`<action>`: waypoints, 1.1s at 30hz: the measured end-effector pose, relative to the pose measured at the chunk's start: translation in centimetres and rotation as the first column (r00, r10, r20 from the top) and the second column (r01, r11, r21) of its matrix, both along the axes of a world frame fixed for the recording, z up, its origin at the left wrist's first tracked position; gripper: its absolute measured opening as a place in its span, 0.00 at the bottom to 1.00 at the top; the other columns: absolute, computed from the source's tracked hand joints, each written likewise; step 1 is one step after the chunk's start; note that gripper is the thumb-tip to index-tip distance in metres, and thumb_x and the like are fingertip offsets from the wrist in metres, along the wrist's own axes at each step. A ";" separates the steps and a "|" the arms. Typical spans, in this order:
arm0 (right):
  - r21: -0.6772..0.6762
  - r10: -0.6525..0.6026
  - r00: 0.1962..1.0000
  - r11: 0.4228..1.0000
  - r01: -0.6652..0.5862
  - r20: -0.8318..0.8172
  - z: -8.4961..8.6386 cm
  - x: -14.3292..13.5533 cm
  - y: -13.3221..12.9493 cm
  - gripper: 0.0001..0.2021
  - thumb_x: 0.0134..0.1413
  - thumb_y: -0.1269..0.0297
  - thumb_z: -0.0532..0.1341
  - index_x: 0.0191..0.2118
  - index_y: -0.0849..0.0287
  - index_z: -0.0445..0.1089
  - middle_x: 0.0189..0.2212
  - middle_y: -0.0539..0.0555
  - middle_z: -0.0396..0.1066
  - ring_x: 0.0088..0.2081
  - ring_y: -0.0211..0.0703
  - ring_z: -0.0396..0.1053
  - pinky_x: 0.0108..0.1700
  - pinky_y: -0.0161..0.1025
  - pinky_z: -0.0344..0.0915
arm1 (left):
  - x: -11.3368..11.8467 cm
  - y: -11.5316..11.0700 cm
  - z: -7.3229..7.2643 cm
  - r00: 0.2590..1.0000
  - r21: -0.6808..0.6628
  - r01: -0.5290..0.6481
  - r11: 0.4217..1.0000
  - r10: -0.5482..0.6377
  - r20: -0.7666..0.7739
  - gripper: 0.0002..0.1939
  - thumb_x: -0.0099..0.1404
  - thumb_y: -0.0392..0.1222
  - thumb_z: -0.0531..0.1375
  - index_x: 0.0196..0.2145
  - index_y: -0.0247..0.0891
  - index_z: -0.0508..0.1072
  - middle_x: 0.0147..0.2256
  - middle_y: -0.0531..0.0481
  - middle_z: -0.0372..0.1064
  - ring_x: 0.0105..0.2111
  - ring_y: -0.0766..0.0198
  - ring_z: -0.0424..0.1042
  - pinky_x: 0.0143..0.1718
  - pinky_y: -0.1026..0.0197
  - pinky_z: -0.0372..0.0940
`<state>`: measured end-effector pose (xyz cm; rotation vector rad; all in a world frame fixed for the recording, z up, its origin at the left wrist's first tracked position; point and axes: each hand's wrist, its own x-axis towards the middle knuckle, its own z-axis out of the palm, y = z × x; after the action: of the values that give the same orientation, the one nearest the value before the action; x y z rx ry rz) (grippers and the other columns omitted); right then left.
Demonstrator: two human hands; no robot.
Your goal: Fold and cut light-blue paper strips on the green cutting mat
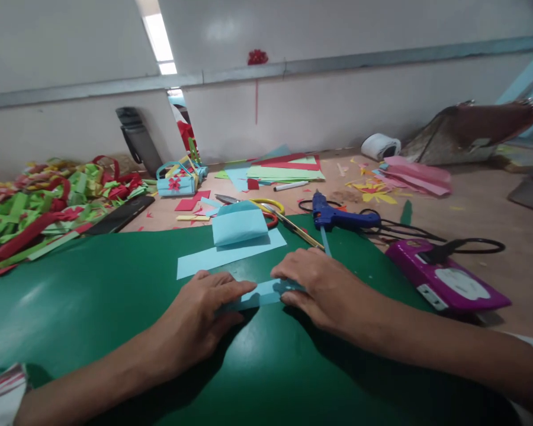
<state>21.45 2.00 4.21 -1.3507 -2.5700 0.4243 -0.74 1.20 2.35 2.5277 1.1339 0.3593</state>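
Observation:
A narrow light-blue paper strip [266, 292] stretches between my hands, low over the green mat [128, 266]. My left hand [208, 305] closes on its left end, the thumb partly hidden. At the other end, my right hand [311, 284] pinches the strip between thumb and fingers. Just beyond them lies a flat blue paper strip [199, 262], and a folded blue paper piece [240, 228] rests at its upper edge. Behind that piece are scissors [273, 206] with yellow and red handles, beside a gold-coloured pen-like stick [297, 229].
A blue glue gun [342, 218] and a purple power strip [448, 275] with black cables lie right. Left are heaped paper pieces [48, 207], a phone [123, 214] and a dark bottle [138, 139]. Stacked coloured paper [288, 171] and a bag [471, 133] stand near the wall.

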 end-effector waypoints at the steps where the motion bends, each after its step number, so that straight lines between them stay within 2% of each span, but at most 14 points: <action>1: -0.028 -0.004 1.000 1.000 0.004 0.001 0.0 -0.2 0.1 0.08 0.50 0.71 0.60 0.39 0.60 0.70 0.36 0.55 0.70 0.40 0.45 0.64 0.43 0.42 0.57 | 0.1 0.1 -0.2 1.000 0.012 0.009 1.000 -0.009 0.012 0.18 0.62 0.31 0.56 0.49 0.44 0.67 0.32 0.52 0.68 0.32 0.64 0.65 0.35 0.61 0.56; 5: -0.138 -0.015 1.000 0.990 0.016 0.009 0.2 -0.7 0.3 0.05 0.49 0.70 0.62 0.35 0.60 0.70 0.34 0.53 0.69 0.38 0.43 0.64 0.39 0.38 0.57 | 0.6 0.5 -1.2 0.995 0.101 0.037 0.994 -0.046 0.084 0.15 0.62 0.30 0.55 0.46 0.42 0.68 0.30 0.54 0.69 0.31 0.66 0.66 0.37 0.59 0.54; 8: -0.135 -0.009 1.000 0.991 0.010 0.009 0.1 -1.1 0.5 0.02 0.51 0.70 0.60 0.29 0.60 0.69 0.29 0.52 0.68 0.35 0.41 0.63 0.36 0.37 0.56 | 0.7 0.7 -1.5 0.994 0.115 0.020 0.993 -0.032 0.103 0.08 0.64 0.32 0.54 0.38 0.40 0.70 0.29 0.55 0.70 0.31 0.66 0.66 0.39 0.58 0.52; 12: -0.110 0.014 0.999 0.994 -0.010 0.034 -0.4 -1.4 0.8 0.08 0.54 0.70 0.58 0.24 0.60 0.67 0.26 0.51 0.67 0.31 0.39 0.61 0.35 0.37 0.53 | -0.2 0.8 -0.7 0.989 -0.037 -0.092 0.995 0.096 0.110 0.06 0.62 0.36 0.56 0.27 0.37 0.70 0.27 0.53 0.68 0.31 0.65 0.65 0.37 0.60 0.54; 15: -0.098 0.019 0.999 0.995 -0.014 0.048 -0.8 -1.4 0.9 0.11 0.56 0.68 0.56 0.23 0.60 0.65 0.25 0.50 0.66 0.30 0.39 0.60 0.35 0.38 0.52 | -1.6 0.6 0.1 0.973 -0.185 -0.194 0.964 0.213 0.093 0.10 0.62 0.38 0.55 0.23 0.36 0.68 0.25 0.52 0.65 0.29 0.64 0.64 0.32 0.61 0.55; 17: -0.083 0.018 0.998 0.996 -0.014 0.055 -1.0 -1.4 1.0 0.13 0.58 0.66 0.55 0.22 0.60 0.64 0.25 0.50 0.65 0.30 0.39 0.59 0.35 0.39 0.51 | -2.3 0.4 0.4 0.964 -0.237 -0.226 0.945 0.253 0.088 0.12 0.62 0.39 0.54 0.22 0.36 0.67 0.24 0.52 0.64 0.28 0.64 0.62 0.31 0.61 0.55; 25: -0.012 -0.008 0.998 1.000 0.008 0.063 -2.1 -1.7 1.2 0.13 0.58 0.65 0.54 0.22 0.59 0.63 0.24 0.50 0.63 0.30 0.41 0.56 0.36 0.42 0.50 | -3.4 0.5 0.4 0.931 -0.324 -0.294 0.899 0.347 0.116 0.14 0.63 0.41 0.53 0.21 0.37 0.65 0.24 0.53 0.61 0.28 0.64 0.60 0.32 0.61 0.54; 33: 0.045 0.014 0.999 0.999 -0.013 -0.037 -2.9 -1.4 1.4 0.12 0.56 0.66 0.55 0.22 0.59 0.63 0.22 0.49 0.62 0.28 0.41 0.55 0.36 0.42 0.49 | -3.8 0.6 0.5 0.924 -0.291 -0.350 0.891 0.379 0.047 0.14 0.62 0.40 0.53 0.19 0.37 0.63 0.24 0.54 0.60 0.30 0.64 0.59 0.33 0.60 0.53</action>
<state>20.09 3.37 1.27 -1.2989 -2.5447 0.3876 -4.50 1.85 2.89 2.0268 1.5053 0.3877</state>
